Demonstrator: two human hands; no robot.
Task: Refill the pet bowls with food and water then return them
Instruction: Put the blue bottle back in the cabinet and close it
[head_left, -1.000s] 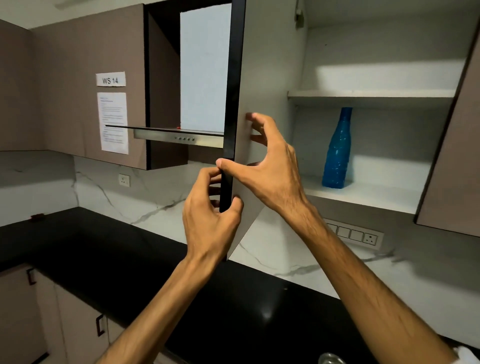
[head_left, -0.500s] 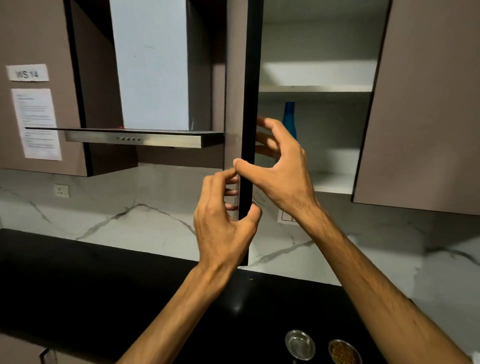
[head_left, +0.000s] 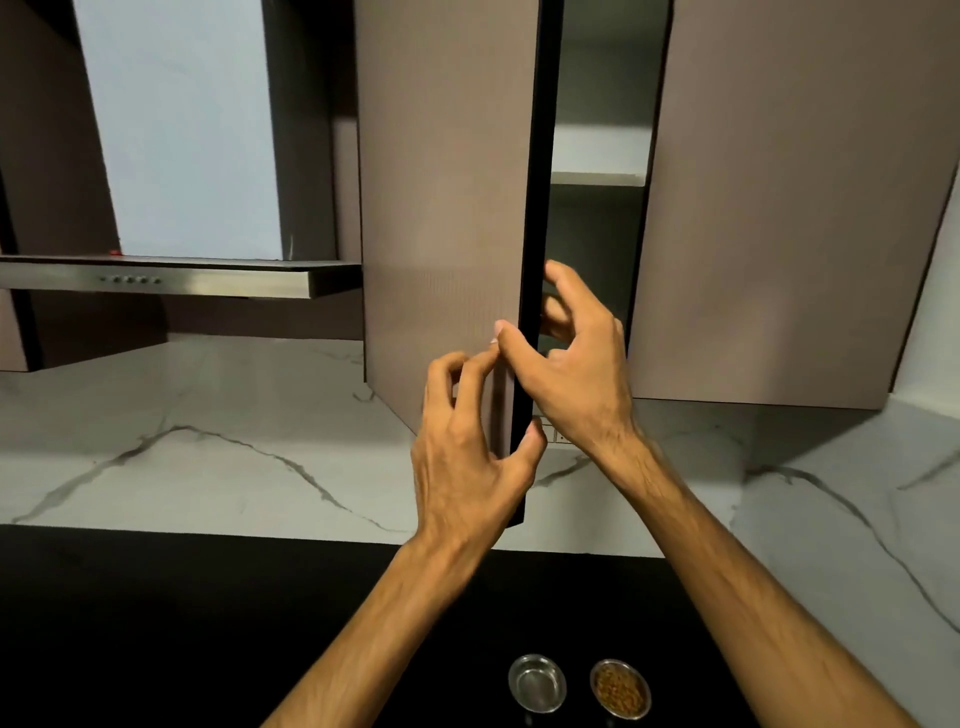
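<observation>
Head: bowls (head_left: 579, 687) below door-gripping hands (head_left: 524, 400).

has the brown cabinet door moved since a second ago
Yes. The brown cabinet door has swung toward shut: the gap to the fixed neighbouring brown door is narrower, hiding the blue bottle seen earlier.

The cabinet door (head_left: 447, 208) has been swung further toward closed: its brown front face is now turned to the camera, where a second ago its pale inner side was seen, and the opening to its right has been narrowed to a slim gap. The blue bottle on the shelf, seen earlier, is no longer visible. The left hand (head_left: 467, 447) and right hand (head_left: 566, 364) have been carried along with the door's dark edge. Two metal bowls (head_left: 537, 682), one holding brown food (head_left: 619, 688), have come fully into view on the near black counter (head_left: 156, 623).
</observation>
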